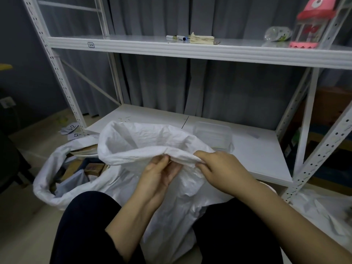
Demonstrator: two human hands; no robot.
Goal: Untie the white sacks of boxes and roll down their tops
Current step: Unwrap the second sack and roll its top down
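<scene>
On the floor at the left lies an open white sack [47, 187], its top already rolled down into a thick rim, with cardboard boxes [93, 168] showing inside. Just to its right, between the person's dark-clad knees, stands a second white sack [137, 141], its mouth wide open and its near edge partly folded over. The left hand [160, 174] comes up from below, palm turned toward the camera, its grip pinching the folded near rim between thumb and fingers. Close beside it the right hand [222, 168] lies knuckles-up over the same rim, fingers curled round the bunched fabric. Behind the sack a white metal rack [190, 50] carries a clear plastic container [213, 134] on its low shelf, and markers [176, 37] and a pink-trimmed jar [310, 25] higher up.
</scene>
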